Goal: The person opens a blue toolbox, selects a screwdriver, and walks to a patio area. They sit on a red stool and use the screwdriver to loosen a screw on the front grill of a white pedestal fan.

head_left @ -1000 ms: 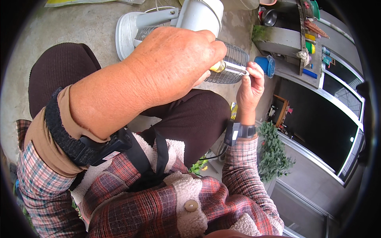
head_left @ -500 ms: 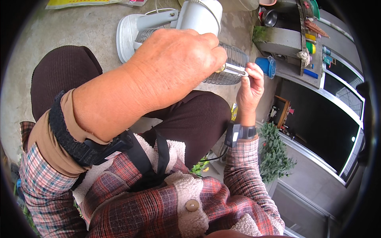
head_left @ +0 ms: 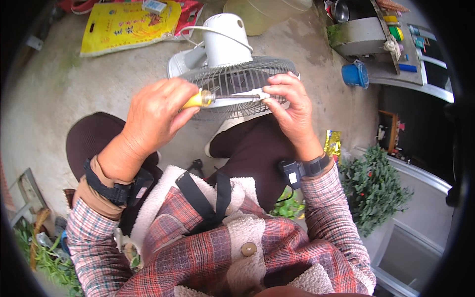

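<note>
My left hand (head_left: 157,113) is closed round the yellow handle of a screwdriver (head_left: 199,100), whose metal shaft points right. The tip reaches a white strip (head_left: 257,93) along the near edge of the fan's wire guard. My right hand (head_left: 294,106) pinches that strip beside the tip between thumb and fingers. Whatever lies under the tip is too small to make out. The electric fan (head_left: 226,42) has a white motor housing and grey wire guard (head_left: 242,72). It is tipped over on the floor, guard toward me, its base (head_left: 182,62) behind at left.
A yellow bag (head_left: 128,29) lies on the concrete floor at the far left, a small box on it. Beyond the fan stands a translucent tub (head_left: 264,17). At right are a blue bucket (head_left: 354,74), a concrete sink (head_left: 354,37) and a leafy plant (head_left: 373,188).
My left hand has moved back and left and turned, so the screwdriver now shows more fully. The view has shifted, with more of the guard and the yellow bag showing.
</note>
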A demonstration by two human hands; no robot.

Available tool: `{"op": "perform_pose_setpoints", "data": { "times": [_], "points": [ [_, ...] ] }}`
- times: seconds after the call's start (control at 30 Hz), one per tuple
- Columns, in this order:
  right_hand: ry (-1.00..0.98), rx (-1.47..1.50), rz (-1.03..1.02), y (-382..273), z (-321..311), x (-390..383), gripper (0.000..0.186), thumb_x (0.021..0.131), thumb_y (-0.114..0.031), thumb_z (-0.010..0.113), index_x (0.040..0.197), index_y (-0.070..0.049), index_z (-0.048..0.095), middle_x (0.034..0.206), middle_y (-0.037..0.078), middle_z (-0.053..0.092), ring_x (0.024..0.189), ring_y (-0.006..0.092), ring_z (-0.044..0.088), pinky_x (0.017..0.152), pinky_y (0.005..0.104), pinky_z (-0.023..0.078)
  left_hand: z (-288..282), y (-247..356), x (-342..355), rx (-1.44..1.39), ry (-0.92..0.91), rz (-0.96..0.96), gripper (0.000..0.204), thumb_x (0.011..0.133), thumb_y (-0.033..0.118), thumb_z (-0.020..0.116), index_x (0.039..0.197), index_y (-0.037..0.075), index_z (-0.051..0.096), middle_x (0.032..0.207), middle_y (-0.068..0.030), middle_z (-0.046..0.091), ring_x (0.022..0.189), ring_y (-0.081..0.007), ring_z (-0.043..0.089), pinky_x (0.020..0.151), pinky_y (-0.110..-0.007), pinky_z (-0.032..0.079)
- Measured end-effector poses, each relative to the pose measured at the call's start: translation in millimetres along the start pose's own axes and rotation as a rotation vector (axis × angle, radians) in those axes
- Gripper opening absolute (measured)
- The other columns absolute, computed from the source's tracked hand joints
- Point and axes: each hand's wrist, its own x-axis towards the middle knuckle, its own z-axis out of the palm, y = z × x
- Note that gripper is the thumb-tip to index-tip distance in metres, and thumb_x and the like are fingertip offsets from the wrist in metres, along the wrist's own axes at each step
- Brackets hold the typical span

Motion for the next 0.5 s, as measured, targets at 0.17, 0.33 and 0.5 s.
{"op": "perform_pose_setpoints", "data": {
  "times": [0.17,0.33,0.5],
  "points": [
    [0.010,0.044,-0.009,-6.4,13.7,0.6,0.030,0.074,-0.005,0.076,0.102,-0.009,0.066,0.106,0.005,0.066,0.107,0.0213,0.061,0.109,0.0462,0.031,4.4,-7.3,-19.4,0.007,-0.022,-0.048,0.027,0.072,0.011,0.075,0.095,0.007,0.061,0.087,-0.0072,0.063,0.080,-0.0288,0.062,0.068,-0.037,0.050],
    [0.038,0.152,0.020,-2.1,13.5,-6.0,0.038,0.076,-0.004,0.073,0.112,-0.013,0.061,0.103,0.003,0.066,0.102,0.0220,0.062,0.109,0.0498,0.033,12.7,-11.8,-31.3,-0.022,-0.040,-0.065,0.027,0.073,0.011,0.075,0.095,0.007,0.061,0.089,-0.0088,0.064,0.082,-0.0298,0.063,0.070,-0.037,0.051],
    [-0.025,0.137,-0.030,0.0,15.0,-5.6,0.038,0.077,-0.001,0.071,0.111,-0.013,0.060,0.091,0.000,0.065,0.092,0.0206,0.064,0.108,0.0480,0.035,17.2,-17.1,-39.5,-0.073,-0.049,-0.098,0.027,0.073,0.008,0.076,0.095,0.005,0.061,0.089,-0.0101,0.064,0.083,-0.0303,0.063,0.072,-0.037,0.051]
  ]
}}
